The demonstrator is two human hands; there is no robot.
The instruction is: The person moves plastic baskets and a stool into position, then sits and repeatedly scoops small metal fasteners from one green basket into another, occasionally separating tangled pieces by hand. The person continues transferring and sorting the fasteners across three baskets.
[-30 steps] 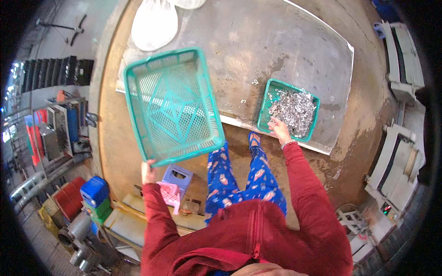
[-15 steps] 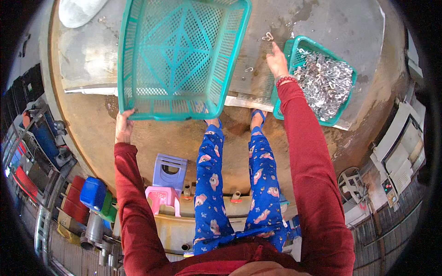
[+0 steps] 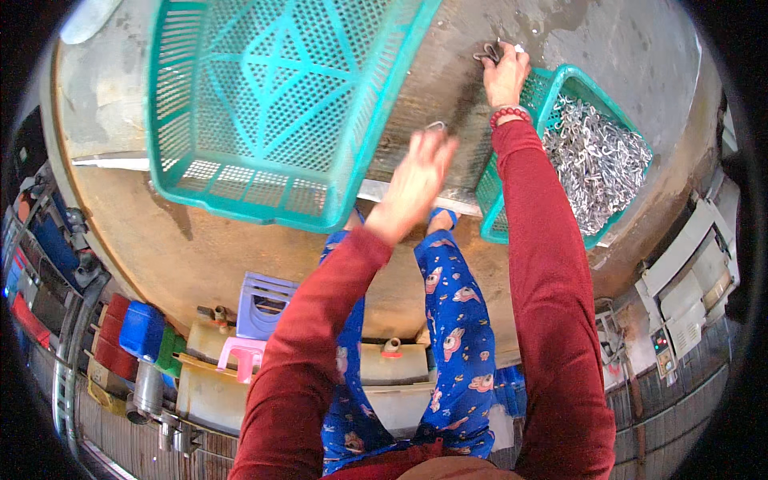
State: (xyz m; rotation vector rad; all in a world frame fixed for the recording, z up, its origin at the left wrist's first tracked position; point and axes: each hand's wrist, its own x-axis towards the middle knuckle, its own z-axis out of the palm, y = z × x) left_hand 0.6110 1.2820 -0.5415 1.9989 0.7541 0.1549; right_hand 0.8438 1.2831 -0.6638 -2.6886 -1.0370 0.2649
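My right hand [image 3: 506, 78], with a red bead bracelet at the wrist, is closed at the fingertips around some small bent metal hooks [image 3: 486, 54] above the grey surface. My left hand [image 3: 414, 184] is blurred, its fingers stretched out toward a single metal hook [image 3: 436, 126] lying on that surface. Left of it stands a large teal plastic basket [image 3: 272, 204], its lattice bottom showing and nothing seen inside. Beside my right forearm, a smaller teal basket [image 3: 498, 228] holds a heap of shiny metal hooks [image 3: 596, 164].
The grey work surface [image 3: 632, 48] is wet in patches. A pale rounded object [image 3: 88, 18] lies at the far left. Near my legs are a purple stool [image 3: 264, 300] and a pink stool [image 3: 242, 352]. A blue container [image 3: 142, 330] stands at the left, a pale machine [image 3: 692, 272] at the right.
My left hand has let go of the large basket's rim and moved right toward the loose hook. My right hand has closed on the hooks near it. The view has shifted.
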